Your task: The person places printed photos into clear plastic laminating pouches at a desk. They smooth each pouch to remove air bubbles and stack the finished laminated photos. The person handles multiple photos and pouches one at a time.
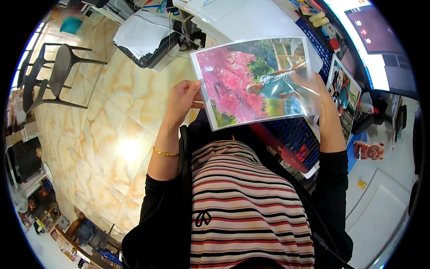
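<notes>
At frame centre a glossy laminated photo [253, 80] of pink blossom is held up; its left edge is pinched by the left hand [181, 98]; its right edge is gripped by the right hand [316, 89]; a second print [345, 96] lies on the desk [385, 210] at right.

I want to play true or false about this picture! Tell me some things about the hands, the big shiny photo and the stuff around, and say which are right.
1. Both hands hold the glossy laminated photo of pink blossoms. True: left hand grips its left edge, right hand its right side.
2. The left wrist wears a thin gold bangle. True.
3. The photo lies flat on the floor. False: it is held up in the air.
4. The dark plastic chair stands on the desk. False: it stands on the marble-patterned tile floor.
5. The shirt is plain green. False: the striped shirt has red, black and white stripes.
</notes>
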The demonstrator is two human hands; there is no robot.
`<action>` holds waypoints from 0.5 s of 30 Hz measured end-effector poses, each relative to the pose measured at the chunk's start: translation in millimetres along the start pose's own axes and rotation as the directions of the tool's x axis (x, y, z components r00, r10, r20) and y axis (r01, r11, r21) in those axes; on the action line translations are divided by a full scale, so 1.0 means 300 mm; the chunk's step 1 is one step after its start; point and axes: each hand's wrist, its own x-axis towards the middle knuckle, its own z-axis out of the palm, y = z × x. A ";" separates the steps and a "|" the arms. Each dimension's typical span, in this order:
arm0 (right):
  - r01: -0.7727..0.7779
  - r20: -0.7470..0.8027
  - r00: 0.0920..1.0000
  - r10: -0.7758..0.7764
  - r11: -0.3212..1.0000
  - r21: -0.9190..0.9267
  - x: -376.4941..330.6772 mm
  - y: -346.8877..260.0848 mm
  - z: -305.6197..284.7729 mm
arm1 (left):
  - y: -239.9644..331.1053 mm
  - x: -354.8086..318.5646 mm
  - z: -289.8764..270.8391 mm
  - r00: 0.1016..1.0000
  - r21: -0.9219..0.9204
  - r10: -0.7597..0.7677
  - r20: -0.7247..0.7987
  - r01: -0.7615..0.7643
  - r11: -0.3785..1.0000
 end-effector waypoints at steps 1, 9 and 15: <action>-0.013 -0.056 0.998 0.004 0.987 -0.160 0.014 0.017 -0.010 | 0.004 -0.002 0.001 1.000 0.002 -0.005 0.005 0.005 1.000; -0.054 -0.010 0.999 0.054 0.998 -0.016 0.036 0.060 -0.037 | -0.004 0.002 0.004 1.000 -0.007 0.009 -0.010 -0.009 1.000; -0.032 0.047 0.998 0.032 0.999 0.015 0.036 0.058 -0.036 | -0.001 -0.004 0.005 1.000 -0.006 0.015 -0.012 -0.015 1.000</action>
